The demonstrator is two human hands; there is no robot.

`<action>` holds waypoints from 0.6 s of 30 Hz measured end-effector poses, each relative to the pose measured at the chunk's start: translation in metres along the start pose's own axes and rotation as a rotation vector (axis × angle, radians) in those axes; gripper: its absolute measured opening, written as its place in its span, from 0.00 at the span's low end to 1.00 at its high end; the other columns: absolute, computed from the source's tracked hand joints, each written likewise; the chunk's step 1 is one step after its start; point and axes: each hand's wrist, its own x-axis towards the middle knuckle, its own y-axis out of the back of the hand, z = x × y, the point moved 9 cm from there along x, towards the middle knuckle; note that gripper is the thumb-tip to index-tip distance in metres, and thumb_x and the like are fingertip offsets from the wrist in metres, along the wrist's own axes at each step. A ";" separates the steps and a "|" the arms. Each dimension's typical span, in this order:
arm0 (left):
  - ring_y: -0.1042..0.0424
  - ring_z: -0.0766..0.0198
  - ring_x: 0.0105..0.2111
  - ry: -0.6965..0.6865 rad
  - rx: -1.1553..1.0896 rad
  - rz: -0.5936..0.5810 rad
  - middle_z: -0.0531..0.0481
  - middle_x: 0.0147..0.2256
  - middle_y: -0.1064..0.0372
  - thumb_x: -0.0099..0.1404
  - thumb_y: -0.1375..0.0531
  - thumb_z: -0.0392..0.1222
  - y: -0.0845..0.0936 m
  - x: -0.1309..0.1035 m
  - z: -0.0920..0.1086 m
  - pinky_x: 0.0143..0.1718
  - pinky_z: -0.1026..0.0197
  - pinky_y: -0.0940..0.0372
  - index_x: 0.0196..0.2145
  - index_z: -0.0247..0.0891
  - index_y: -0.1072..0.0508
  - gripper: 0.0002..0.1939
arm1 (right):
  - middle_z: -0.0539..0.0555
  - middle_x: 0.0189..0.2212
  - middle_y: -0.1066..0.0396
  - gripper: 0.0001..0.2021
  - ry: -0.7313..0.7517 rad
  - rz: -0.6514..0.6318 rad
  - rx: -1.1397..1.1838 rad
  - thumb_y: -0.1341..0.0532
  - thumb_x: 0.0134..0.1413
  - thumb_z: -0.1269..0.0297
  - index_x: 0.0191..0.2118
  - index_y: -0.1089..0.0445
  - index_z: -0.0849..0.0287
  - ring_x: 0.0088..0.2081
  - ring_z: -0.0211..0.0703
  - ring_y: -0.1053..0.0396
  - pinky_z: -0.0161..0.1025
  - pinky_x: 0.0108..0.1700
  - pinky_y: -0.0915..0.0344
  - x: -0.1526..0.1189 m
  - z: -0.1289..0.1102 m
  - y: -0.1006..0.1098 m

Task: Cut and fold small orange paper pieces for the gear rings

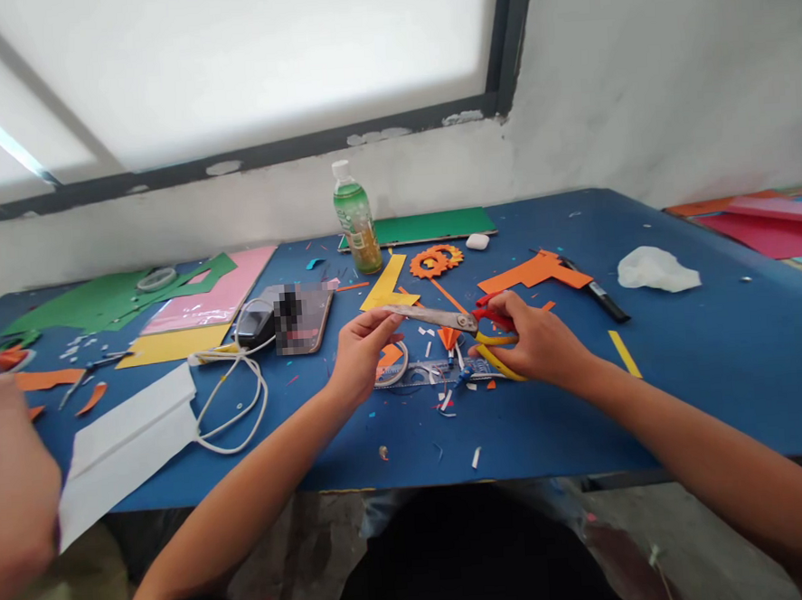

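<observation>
My right hand (pixel 543 338) is closed around the red and yellow handles of a pair of scissors (pixel 435 316). The metal blades point left, toward my other hand. At their tips, my left hand (pixel 367 349) has thumb and fingers pinched together; what lies between them is too small to make out. Under the scissors is a clear ruler (pixel 419 375) among paper scraps. A small folded orange paper piece (pixel 448 337) shows just below the blades. Beyond the blades lies yellow paper (pixel 387 284), with orange gear-shaped cutouts (pixel 432 262) farther back.
A drink bottle (pixel 357 226) stands near a green board (pixel 430 227). Orange paper (pixel 535 272) partly covers a black-handled cutter (pixel 605 301). Left are a white cable (pixel 264 403), white paper (pixel 128 443) and another person's blurred hand (pixel 11 487).
</observation>
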 end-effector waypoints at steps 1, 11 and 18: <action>0.31 0.71 0.27 0.003 -0.010 -0.002 0.53 0.27 0.28 0.45 0.32 0.42 -0.001 -0.001 0.000 0.28 0.69 0.33 0.25 0.36 0.24 0.09 | 0.60 0.35 0.28 0.25 0.012 0.009 -0.004 0.42 0.45 0.44 0.42 0.42 0.59 0.33 0.52 0.28 0.39 0.28 0.38 0.000 -0.001 0.001; 0.27 0.67 0.28 0.051 -0.042 -0.086 0.51 0.25 0.25 0.46 0.32 0.41 -0.012 -0.006 -0.001 0.31 0.65 0.32 0.25 0.36 0.23 0.07 | 0.57 0.25 0.30 0.22 0.024 -0.032 -0.086 0.48 0.50 0.41 0.33 0.38 0.59 0.25 0.47 0.32 0.38 0.24 0.45 0.003 -0.001 -0.002; 0.26 0.65 0.31 0.001 0.041 -0.111 0.49 0.29 0.24 0.49 0.33 0.42 -0.012 -0.006 -0.001 0.32 0.65 0.32 0.28 0.37 0.22 0.08 | 0.59 0.30 0.29 0.25 0.029 -0.066 -0.138 0.49 0.51 0.41 0.37 0.38 0.61 0.29 0.50 0.31 0.38 0.26 0.44 0.005 0.004 -0.006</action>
